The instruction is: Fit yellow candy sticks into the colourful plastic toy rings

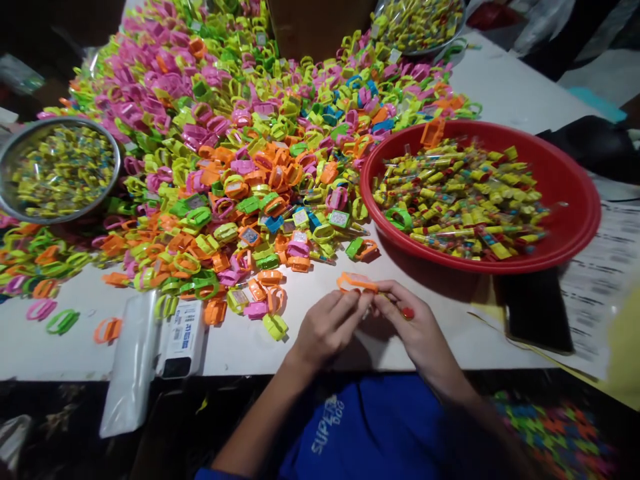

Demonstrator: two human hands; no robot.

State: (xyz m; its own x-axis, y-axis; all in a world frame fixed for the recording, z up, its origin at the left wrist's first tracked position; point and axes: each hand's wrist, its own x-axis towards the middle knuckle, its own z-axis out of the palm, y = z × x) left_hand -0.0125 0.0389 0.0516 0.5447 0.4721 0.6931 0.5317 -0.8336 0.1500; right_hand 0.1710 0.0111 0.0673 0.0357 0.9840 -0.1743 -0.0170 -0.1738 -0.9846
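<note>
Both my hands meet over the white table near its front edge. Fingers of my left hand (327,327) are closed on an orange plastic toy watch (357,281), which looks like a small wristband with a flat face. My right hand (407,320) pinches at the watch's right end, and a small candy packet with a red end (408,313) sticks out between its fingers. Most of that packet is hidden by the hand. Just beyond lie a green toy watch (354,248) and an orange one (369,249).
A large heap of colourful toy watches (225,147) covers the table's middle and back. A red basin (575,213) of candy packets stands right, a metal bowl (113,183) of them left. A clear plastic bag (131,367), white box (183,337) and dark phone (539,310) lie near the front edge.
</note>
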